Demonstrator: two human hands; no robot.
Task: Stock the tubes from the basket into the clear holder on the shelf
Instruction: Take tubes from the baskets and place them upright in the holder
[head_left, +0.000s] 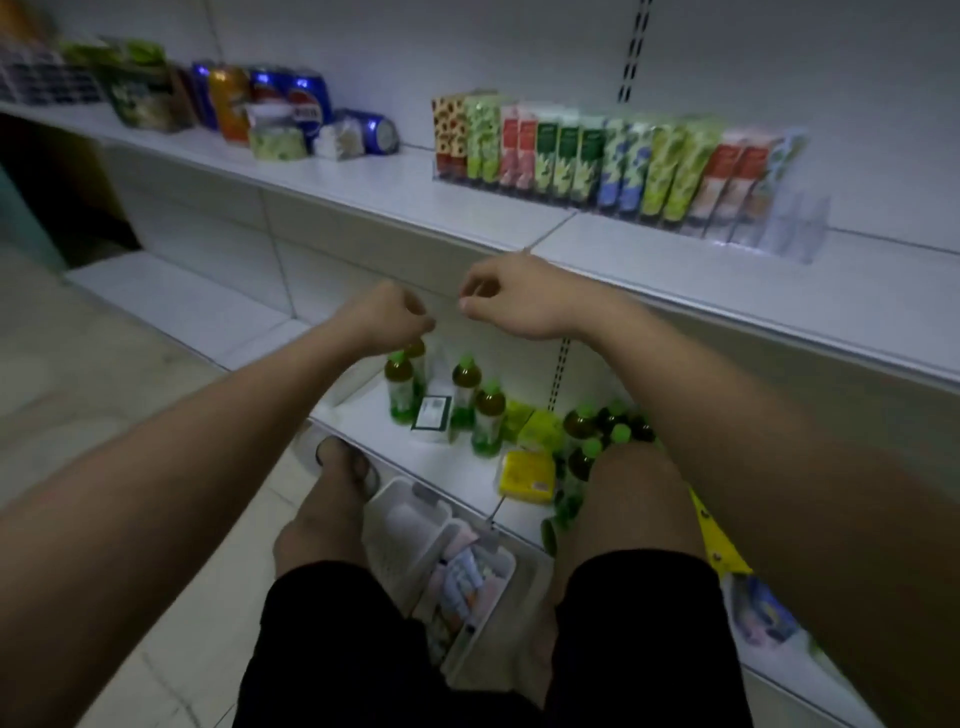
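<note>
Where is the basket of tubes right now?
In the head view, the white basket sits on the floor at bottom centre, between the person's knees, just before the lower shelf with green-capped bottles.

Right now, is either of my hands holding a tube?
No, the left hand and the right hand hang in front of the shelf edge with loosely curled fingers and nothing in them; tubes lie in the basket below.
</note>
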